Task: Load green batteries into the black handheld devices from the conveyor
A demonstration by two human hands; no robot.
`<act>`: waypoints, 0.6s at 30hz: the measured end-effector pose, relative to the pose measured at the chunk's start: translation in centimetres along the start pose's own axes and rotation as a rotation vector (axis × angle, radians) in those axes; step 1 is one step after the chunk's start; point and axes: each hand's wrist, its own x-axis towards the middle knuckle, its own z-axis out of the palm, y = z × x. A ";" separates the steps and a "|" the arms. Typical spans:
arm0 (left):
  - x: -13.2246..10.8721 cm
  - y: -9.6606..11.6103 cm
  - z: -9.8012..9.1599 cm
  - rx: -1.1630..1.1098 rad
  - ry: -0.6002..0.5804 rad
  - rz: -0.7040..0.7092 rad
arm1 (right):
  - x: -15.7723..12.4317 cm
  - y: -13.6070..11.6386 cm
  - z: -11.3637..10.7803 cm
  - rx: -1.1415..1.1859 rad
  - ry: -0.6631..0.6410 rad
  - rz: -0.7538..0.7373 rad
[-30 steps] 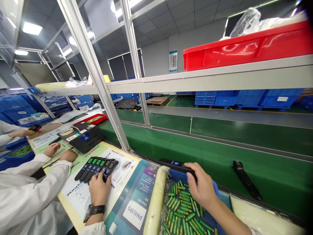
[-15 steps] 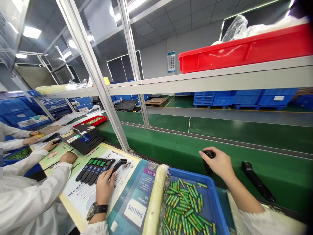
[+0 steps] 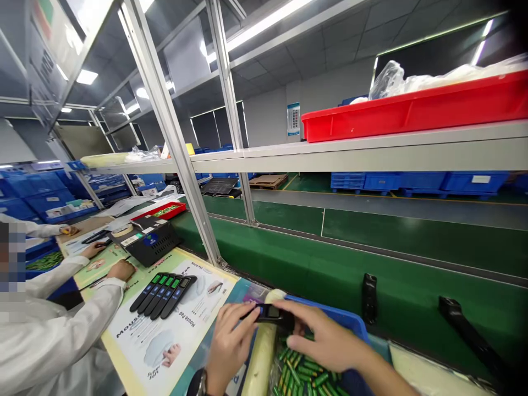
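Above the near edge of the blue tray, my two hands meet on a black handheld device (image 3: 274, 312) with a small grey display and a blue button. My left hand (image 3: 231, 344) grips its left end, fingers at the button. The fingers of my right hand (image 3: 325, 336) close around its right end, partly hiding it. Under my hands, the blue tray (image 3: 350, 320) contains many green batteries (image 3: 305, 377). Several similar black devices (image 3: 163, 295), some with green displays, lie side by side on the printed mouse pad (image 3: 150, 346) to the left.
Two black devices (image 3: 370, 300) lie on the green belt (image 3: 412, 308) beyond the tray. A pale roll (image 3: 259, 363) borders the tray. Metal posts (image 3: 177, 137) carry a shelf with a red bin (image 3: 396, 118). At left, a co-worker's sleeve (image 3: 94, 308) rests near a black box (image 3: 154, 242).
My left hand has brought a device from the mouse pad rightward to the tray. My right hand has released another device on the belt and come back to grip this one.
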 end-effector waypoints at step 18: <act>-8.2 -19.8 -5.7 0.755 -0.253 -0.769 | 1.3 3.3 -2.4 -0.292 0.741 0.203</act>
